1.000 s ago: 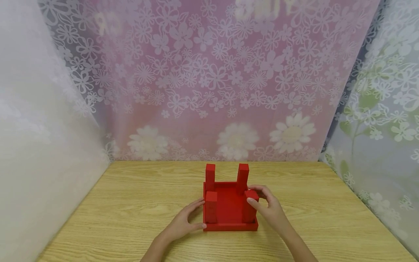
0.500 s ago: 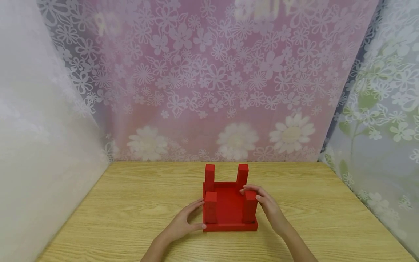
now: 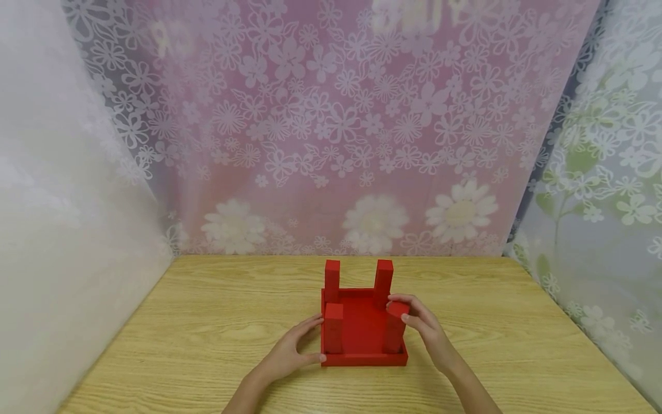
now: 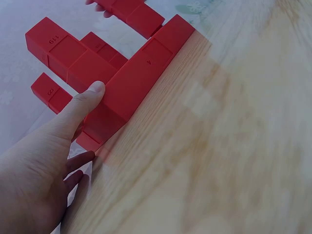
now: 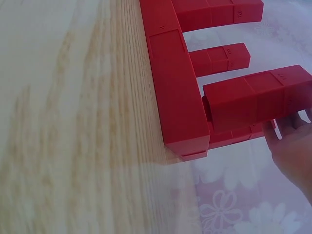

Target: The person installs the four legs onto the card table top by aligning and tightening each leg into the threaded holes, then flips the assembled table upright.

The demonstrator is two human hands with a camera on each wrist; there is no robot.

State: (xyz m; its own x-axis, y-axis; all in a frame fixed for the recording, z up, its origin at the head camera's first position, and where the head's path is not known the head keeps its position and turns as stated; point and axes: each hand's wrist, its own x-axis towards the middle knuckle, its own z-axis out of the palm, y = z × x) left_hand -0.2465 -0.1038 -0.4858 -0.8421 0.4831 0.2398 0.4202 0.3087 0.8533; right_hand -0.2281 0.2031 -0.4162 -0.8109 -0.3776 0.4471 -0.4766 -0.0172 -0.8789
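Observation:
A red square base (image 3: 364, 360) with raised edges lies on the table, with several red square legs standing up at its corners. My left hand (image 3: 289, 353) grips the base's near left corner, thumb on the front edge and fingers along the left side. The near left leg (image 3: 333, 330) stands just inside that hand. My right hand (image 3: 429, 333) holds the top of the near right leg (image 3: 395, 333) between thumb and fingers. That leg sits turned out of line with the base. A narrow dark gap shows at its foot in the right wrist view.
Two far legs, left (image 3: 332, 280) and right (image 3: 383, 280), rise at the back of the base. The wood-grain tabletop (image 3: 233, 305) surrounds it. A pink flowered curtain (image 3: 336, 144) hangs behind, with pale sheets at both sides.
Half a second ago the near right leg stood square, with my right fingers shifted around it. Now the leg is twisted and the thumb is on its near side. My left hand stays put.

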